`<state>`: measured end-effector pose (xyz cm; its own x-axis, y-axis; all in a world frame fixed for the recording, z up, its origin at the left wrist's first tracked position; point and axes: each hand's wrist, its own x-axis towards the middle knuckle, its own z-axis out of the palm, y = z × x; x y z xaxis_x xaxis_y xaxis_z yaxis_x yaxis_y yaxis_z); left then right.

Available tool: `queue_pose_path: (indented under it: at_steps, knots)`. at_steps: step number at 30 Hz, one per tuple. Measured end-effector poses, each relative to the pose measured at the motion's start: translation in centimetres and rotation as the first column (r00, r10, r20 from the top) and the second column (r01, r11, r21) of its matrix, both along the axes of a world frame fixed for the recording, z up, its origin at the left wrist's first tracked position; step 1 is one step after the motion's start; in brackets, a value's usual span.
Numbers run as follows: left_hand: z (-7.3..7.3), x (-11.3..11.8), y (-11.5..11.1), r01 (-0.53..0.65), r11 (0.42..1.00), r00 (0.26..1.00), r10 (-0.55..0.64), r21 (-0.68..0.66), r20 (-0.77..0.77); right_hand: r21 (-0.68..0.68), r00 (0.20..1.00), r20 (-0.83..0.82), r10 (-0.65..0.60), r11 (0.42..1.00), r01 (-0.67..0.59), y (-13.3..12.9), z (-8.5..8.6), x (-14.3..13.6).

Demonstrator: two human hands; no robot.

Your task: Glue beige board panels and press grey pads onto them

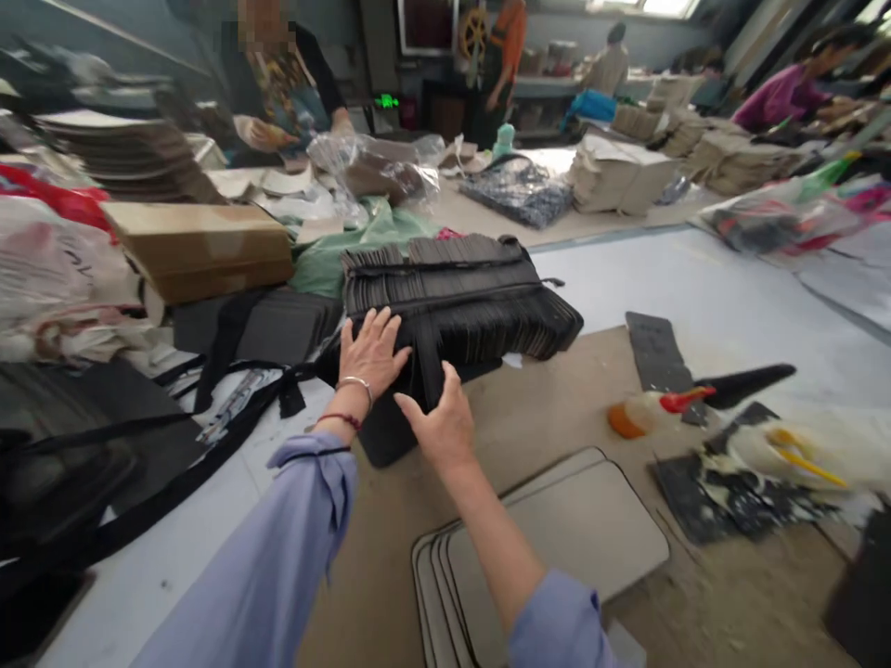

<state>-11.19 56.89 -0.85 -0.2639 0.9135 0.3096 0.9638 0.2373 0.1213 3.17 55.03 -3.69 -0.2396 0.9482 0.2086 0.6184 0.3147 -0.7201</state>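
A bundle of thin dark boards (480,320) stands on edge, tied with black straps, in the middle of the table. My left hand (372,353) lies against its front left part with the fingers spread. Lower and to the right, my right hand (442,417) has its thumb and fingers apart, close to a black strip (428,366) that hangs down the bundle's front. Whether that hand touches the strip I cannot tell. A dark flat board (386,431) lies partly under the bundle. Nearer me is a fanned stack of pale, dark-edged panels (585,529), partly behind my right forearm.
A cardboard box (201,250) and black straps (237,445) lie to the left. On the right are a glue bottle with a red tip (647,415) and a smeared tub with a yellow stick (780,450). A person (278,83) stands across the table.
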Motion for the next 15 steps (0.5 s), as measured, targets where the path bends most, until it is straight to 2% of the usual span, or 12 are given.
queue_pose_path:
  at_steps: [2,5,8,10,11,12,13,14,15]
  knots:
    - [0.2,0.0,0.3,0.008,0.999,1.0,-0.008,-0.048,0.01,0.017,0.998,0.055,-0.009,1.0,0.008,-0.1,-0.2,-0.3]
    - [0.8,0.5,-0.5,0.032,0.997,0.999,-0.03,-0.073,0.025,-0.057,0.993,0.116,-0.022,0.998,0.028,0.4,-0.6,0.2]
    - [0.9,2.4,-3.3,0.053,0.997,0.995,-0.058,0.065,0.086,-0.112,0.99,0.14,0.03,0.994,-0.014,2.0,-0.6,1.7]
    - [0.0,4.5,-5.9,0.014,0.98,0.971,-0.06,0.198,0.23,-0.117,0.987,0.148,0.066,0.992,-0.048,3.1,-0.2,2.7]
    - [-0.7,5.7,-7.2,-0.042,0.969,0.936,-0.047,0.242,0.35,-0.117,0.986,0.152,0.074,0.991,-0.057,3.5,0.2,3.2]
    - [-1.4,7.0,-8.4,-0.097,0.962,0.874,-0.041,0.256,0.485,-0.117,0.984,0.158,0.08,0.991,-0.061,3.7,0.6,3.6]
    - [-2.2,8.3,-9.5,-0.171,0.958,0.771,-0.016,0.23,0.637,-0.118,0.983,0.164,0.08,0.991,-0.061,3.7,1.1,4.0]
    - [-3.0,9.5,-10.3,-0.262,0.95,0.623,0.031,0.171,0.781,-0.119,0.983,0.166,0.078,0.991,-0.059,3.5,1.6,4.4]
    - [-3.5,10.7,-10.9,-0.338,0.937,0.432,0.073,0.087,0.899,-0.121,0.984,0.159,0.078,0.991,-0.059,3.1,2.2,4.8]
